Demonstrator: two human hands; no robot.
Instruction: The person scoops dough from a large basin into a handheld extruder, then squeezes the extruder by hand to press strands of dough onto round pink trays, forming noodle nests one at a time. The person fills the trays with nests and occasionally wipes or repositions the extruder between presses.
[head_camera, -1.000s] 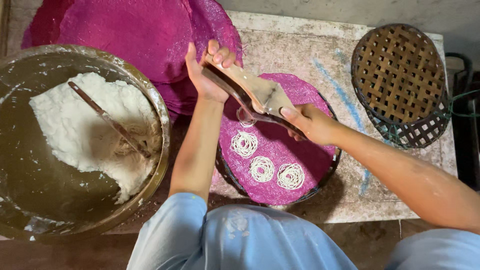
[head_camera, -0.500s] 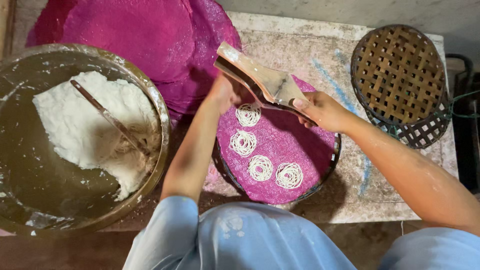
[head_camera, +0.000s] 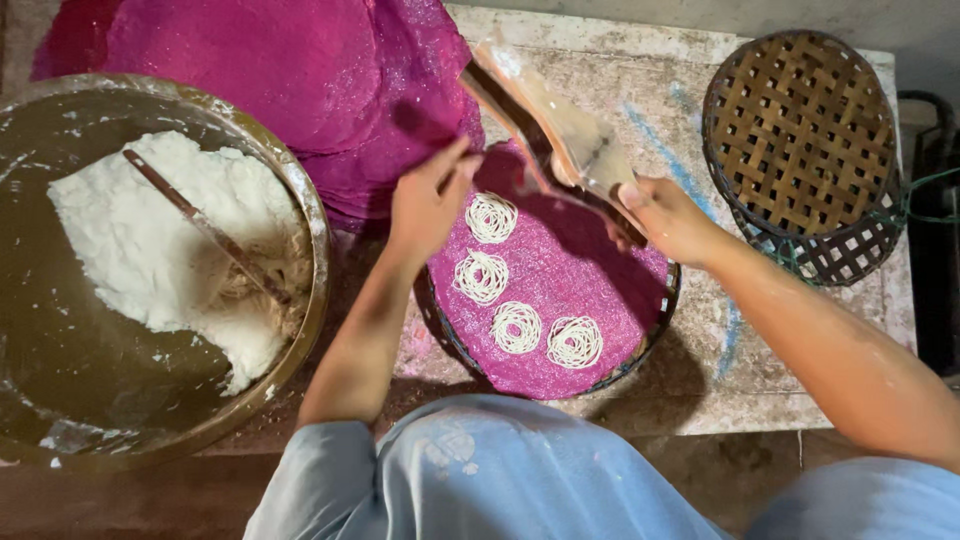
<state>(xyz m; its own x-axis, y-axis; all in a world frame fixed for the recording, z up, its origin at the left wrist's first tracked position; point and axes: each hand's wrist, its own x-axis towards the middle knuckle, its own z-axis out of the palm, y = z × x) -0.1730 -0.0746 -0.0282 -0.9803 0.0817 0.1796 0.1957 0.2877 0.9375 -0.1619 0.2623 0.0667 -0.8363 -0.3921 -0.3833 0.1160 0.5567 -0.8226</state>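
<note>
Right hand (head_camera: 665, 215): fingers wrapped tight around the near end of a wooden press (head_camera: 555, 125), which is lifted at a slant above the far edge of the round tray; the forearm comes in from the lower right.
Left hand (head_camera: 428, 205): hovers at the tray's left rim, fingers held loosely together and pointing toward the press; whether the fingertips touch anything cannot be told.
Wooden press: pale brown, long and flat, blurred at its far end; it rises from the right hand up and to the left, over the stone slab and the edge of the pink cloths.
Round tray (head_camera: 655, 320): dark woven rim, lined with a magenta mesh cloth (head_camera: 590, 265); it sits on the slab just in front of the person.
Noodle coils (head_camera: 515, 300): four small white spirals of thin strands lie on the mesh cloth in a curved row, from near the left hand down toward the tray's near side, each apart from the next.
Big bowl (head_camera: 300, 190): wide metal basin at left, holding a mound of white dough (head_camera: 140, 250) with a thin stick (head_camera: 200, 222) lying across it.
Pink cloths (head_camera: 270, 80): a stack of round magenta mesh sheets beyond the tray, at top left.
Empty basket (head_camera: 805, 140): brown lattice-woven tray at the slab's right end, well apart from the hands.
Stone slab (head_camera: 700, 390): grey, worn, with blue streaks.
</note>
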